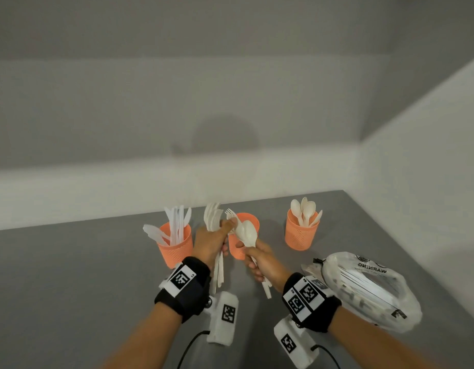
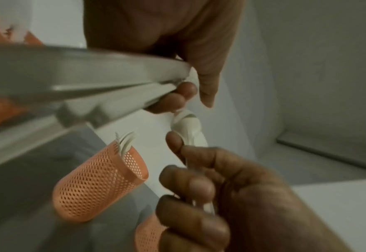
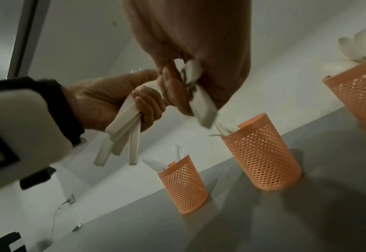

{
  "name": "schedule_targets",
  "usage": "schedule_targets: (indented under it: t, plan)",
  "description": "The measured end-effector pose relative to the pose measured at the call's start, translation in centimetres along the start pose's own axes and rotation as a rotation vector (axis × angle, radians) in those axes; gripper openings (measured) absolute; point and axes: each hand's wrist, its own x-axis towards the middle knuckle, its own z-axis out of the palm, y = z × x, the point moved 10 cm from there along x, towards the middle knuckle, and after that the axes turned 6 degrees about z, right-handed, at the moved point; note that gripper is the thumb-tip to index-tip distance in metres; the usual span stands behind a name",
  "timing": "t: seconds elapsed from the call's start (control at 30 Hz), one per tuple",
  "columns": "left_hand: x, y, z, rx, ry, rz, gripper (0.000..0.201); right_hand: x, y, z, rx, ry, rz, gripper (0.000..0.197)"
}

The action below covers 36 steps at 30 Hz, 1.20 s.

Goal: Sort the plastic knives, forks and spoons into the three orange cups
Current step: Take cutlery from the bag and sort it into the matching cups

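A bare, staged recording corner is shown rather than a lived-in room. A plain grey tabletop (image 1: 70,275) is set into the angle of two blank, pale walls (image 1: 177,102), on which no pictures or fittings are seen. Black wrist straps with white square-patterned marker tags (image 1: 180,279) and white boxy camera units on cables (image 1: 222,318) are worn on both forearms, as in a data-collection lab. Only three orange perforated plastic cups (image 1: 301,234) of white plastic cutlery and a clear plastic bag printed with a warning (image 1: 371,286) are laid out.
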Motion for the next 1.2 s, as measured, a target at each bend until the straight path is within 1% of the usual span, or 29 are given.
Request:
schedule_targets:
  t: [0.1, 0.2, 0.3, 0.37, 0.4, 0.47, 0.53, 0.57, 0.63, 0.7, 0.77, 0.83, 0.9, 1.0, 1.07, 1.17, 1.2]
  plan:
    - [-0.1, 0.3, 0.6, 0.097, -0.016, 0.07, 0.022, 0.0, -0.3, 0.3, -0.024, -0.001, -0.012, 0.024]
    - [-0.5, -0.2, 1.9, 0.131, -0.093, 0.077, 0.01, 0.2, -0.2, 0.3, -0.009, -0.011, -0.003, 0.019]
    - [-1.1, -1.0, 3.0, 0.15, -0.191, 0.077, 0.012, 0.6, 0.6, -0.5, 0.038, 0.018, 0.032, 0.02]
    - [-1.4, -2.1, 3.0, 0.127, -0.245, 0.031, 0.019, 0.6, 1.1, -1.6, 0.075, 0.053, 0.058, 0.022]
    - [-1.3, -3.0, 2.6, 0.1, -0.242, -0.024, 0.023, 0.5, 1.2, -2.3, 0.09, 0.075, 0.06, 0.018]
    - [-0.8, -4.9, 1.1, 0.024, -0.182, -0.136, 0.028, 0.3, 0.7, -4.5, 0.133, 0.147, 0.049, 0.021]
    - [-0.1, -5.8, -0.5, -0.057, -0.077, -0.199, 0.027, 0.2, -0.3, -7.6, 0.204, 0.254, 0.012, 0.022]
    - [0.3, -5.8, -1.2, -0.084, -0.018, -0.204, 0.029, 0.2, -1.1, -9.4, 0.247, 0.319, -0.024, 0.026]
    - [1.5, -4.7, -2.1, -0.115, 0.09, -0.174, 0.035, 0.1, -3.0, -13.2, 0.36, 0.46, -0.097, 0.034]
    - [3.0, -2.9, -2.3, -0.122, 0.165, -0.1, 0.035, 0.0, -5.1, -16.3, 0.447, 0.557, -0.145, 0.038]
    - [4.4, -0.4, -1.8, -0.1, 0.2, 0.004, 0.032, 0.0, -6.9, -18.8, 0.445, 0.643, -0.161, 0.038]
    - [5.8, 2.0, -0.6, -0.091, 0.202, 0.104, 0.026, 0.7, -8.3, -20.6, 0.435, 0.694, -0.188, 0.036]
    - [7.2, 3.5, 0.8, -0.118, 0.197, 0.152, 0.017, 1.7, -8.9, -21.8, 0.424, 0.715, -0.206, 0.034]
    - [9.5, 4.2, 2.7, -0.085, 0.193, 0.205, 0.019, 3.5, -8.8, -22.8, 0.401, 0.725, -0.214, 0.034]
    - [10.8, 3.9, 3.8, -0.039, 0.198, 0.239, 0.016, 4.7, -7.9, -23.2, 0.408, 0.718, -0.191, 0.035]
    - [11.6, 2.6, 5.1, 0.005, 0.214, 0.257, 0.021, 6.0, -6.1, -23.3, 0.404, 0.706, -0.137, 0.034]
    - [11.8, 2.1, 5.5, 0.017, 0.214, 0.259, 0.019, 6.4, -5.7, -23.2, 0.397, 0.697, -0.125, 0.034]
